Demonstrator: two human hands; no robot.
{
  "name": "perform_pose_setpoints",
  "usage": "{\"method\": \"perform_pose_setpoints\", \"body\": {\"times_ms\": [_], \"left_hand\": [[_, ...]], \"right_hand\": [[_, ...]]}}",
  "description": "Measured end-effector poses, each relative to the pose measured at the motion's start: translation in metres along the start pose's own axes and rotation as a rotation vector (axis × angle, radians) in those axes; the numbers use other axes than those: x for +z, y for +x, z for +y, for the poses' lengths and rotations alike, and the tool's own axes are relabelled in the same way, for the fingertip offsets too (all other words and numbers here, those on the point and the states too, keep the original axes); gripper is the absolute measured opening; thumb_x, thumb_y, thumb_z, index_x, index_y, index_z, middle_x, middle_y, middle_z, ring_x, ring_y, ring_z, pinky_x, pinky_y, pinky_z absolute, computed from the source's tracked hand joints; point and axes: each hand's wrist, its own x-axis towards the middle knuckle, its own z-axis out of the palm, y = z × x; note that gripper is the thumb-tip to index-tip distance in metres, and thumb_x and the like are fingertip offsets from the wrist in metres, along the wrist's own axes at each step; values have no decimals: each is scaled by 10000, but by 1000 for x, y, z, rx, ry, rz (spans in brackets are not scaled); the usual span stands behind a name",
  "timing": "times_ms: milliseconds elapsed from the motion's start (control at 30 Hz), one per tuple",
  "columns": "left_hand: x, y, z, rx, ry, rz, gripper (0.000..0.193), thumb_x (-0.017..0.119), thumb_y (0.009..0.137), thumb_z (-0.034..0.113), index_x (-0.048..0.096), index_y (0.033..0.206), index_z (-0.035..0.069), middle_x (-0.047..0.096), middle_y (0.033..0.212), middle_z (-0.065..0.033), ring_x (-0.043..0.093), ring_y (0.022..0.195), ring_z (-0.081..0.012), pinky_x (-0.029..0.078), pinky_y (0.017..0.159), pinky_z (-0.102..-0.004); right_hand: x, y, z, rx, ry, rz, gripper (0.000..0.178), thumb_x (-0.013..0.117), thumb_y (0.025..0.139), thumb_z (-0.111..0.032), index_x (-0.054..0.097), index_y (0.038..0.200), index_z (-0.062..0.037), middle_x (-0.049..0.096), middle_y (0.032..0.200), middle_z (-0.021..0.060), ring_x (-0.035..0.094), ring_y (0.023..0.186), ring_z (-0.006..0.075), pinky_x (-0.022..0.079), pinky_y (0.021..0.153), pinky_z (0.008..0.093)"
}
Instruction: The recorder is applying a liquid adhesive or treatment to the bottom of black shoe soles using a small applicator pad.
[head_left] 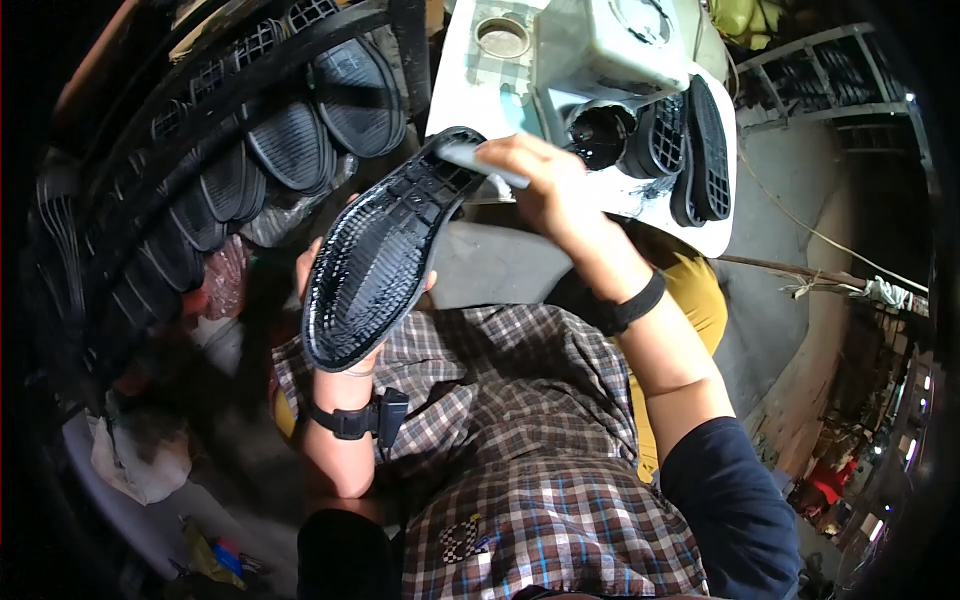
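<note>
A black shoe sole (372, 262) lies tilted across my left hand (309, 268), its ridged, rimmed inner side facing up. My left fingers wrap round its edge from underneath, and most of that hand is hidden by the sole. Above the narrow end, my right hand (548, 190) is closed on a flat grey tool (492, 166) whose exact kind I cannot make out. The tool's far end meets the gridded part of the sole. Beyond my right hand, a round opening (603, 138) smeared with black sits in the white worktop (622, 207).
More black soles (663, 138) stand on the worktop's right side. A pale box-shaped body (610, 50) rises behind the round opening. At the left, a dark rack (395, 60) holds rows of soles (290, 140). A rope (810, 210) crosses the right side.
</note>
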Motion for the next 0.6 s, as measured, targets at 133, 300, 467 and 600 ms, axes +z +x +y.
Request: {"method": "perform_pose_setpoints", "body": {"times_ms": [133,300,467,600], "left_hand": [[-10,3,11,337,631,-27,580,826,703,350,613,1136,27,659,1062,-110,608,999,-297,452,901,-417],[-2,3,7,23,35,-39,632,844,674,341,604,1142,-10,668,1048,-120,643,955,-259,494,868,-356],[-4,15,14,293,396,-94,649,774,700,350,566,1192,-19,635,1083,-149,636,957,-265,510,825,-392],[-6,10,0,160,337,-218,619,593,810,414,501,1301,47,523,1272,-178,541,1125,-342,447,887,-562]], "right_hand": [[7,4,-7,16,33,12,462,577,628,119,631,1049,-64,646,1021,111,637,944,327,529,809,358],[-6,12,-3,93,-97,10,356,600,702,139,641,1008,-38,657,968,122,661,877,307,538,748,335],[-20,14,-10,146,-230,-69,262,623,771,69,636,1007,-43,653,949,125,661,839,315,532,709,339],[-21,5,-19,116,-131,-26,293,637,748,84,636,1012,-43,661,954,117,666,847,312,538,735,334]]}}
